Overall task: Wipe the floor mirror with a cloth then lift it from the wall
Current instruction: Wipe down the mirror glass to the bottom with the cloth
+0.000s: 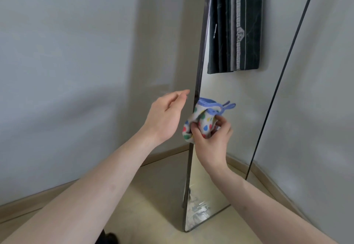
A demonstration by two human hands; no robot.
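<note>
A tall floor mirror (237,98) with a thin dark frame leans against the wall, its base on the floor. My right hand (210,142) grips a bunched white cloth (203,121) with coloured spots and blue trim, held against the glass by the mirror's left edge. My left hand (166,115) hovers just left of that edge, fingers relaxed and extended, holding nothing. I cannot tell whether its fingertips touch the frame.
Pale walls meet at a corner behind the mirror. A beige skirting board (164,152) runs along the tiled floor (145,205). A dark patterned curtain (235,23) shows as a reflection in the upper glass. Something dark (108,238) sits at the bottom edge.
</note>
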